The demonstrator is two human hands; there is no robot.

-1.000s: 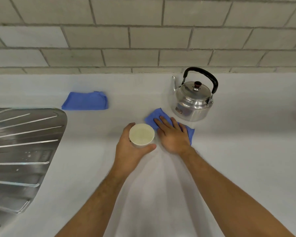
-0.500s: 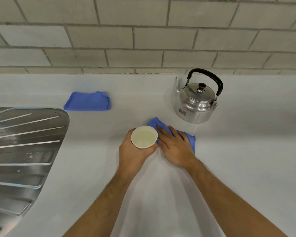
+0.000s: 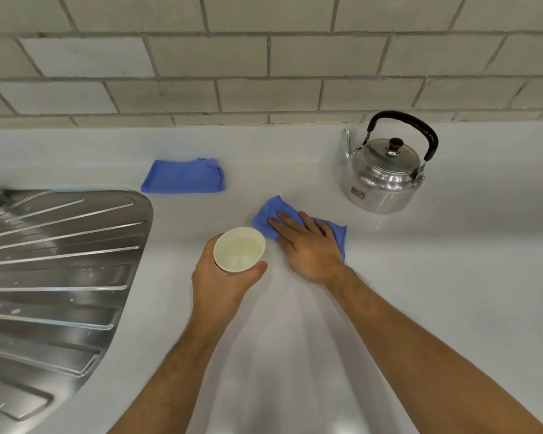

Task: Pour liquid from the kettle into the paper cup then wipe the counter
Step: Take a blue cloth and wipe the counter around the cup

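My left hand grips a cream paper cup holding clear liquid, raised a little over the white counter. Just right of it, my right hand lies flat, fingers spread, pressing a blue cloth onto the counter. The cloth sticks out beyond my fingers to the upper left and at the right edge. A shiny metal kettle with a black handle stands upright at the back right, spout pointing left, apart from both hands.
A second blue cloth, folded, lies at the back left near the wall. A steel sink drainboard fills the left side. A grey tiled wall runs along the counter's far edge.
My right hand has slid the blue cloth back and forth beside the cup, ending a bit farther from me. My left hand keeps hold of the cup. The kettle has stayed put.
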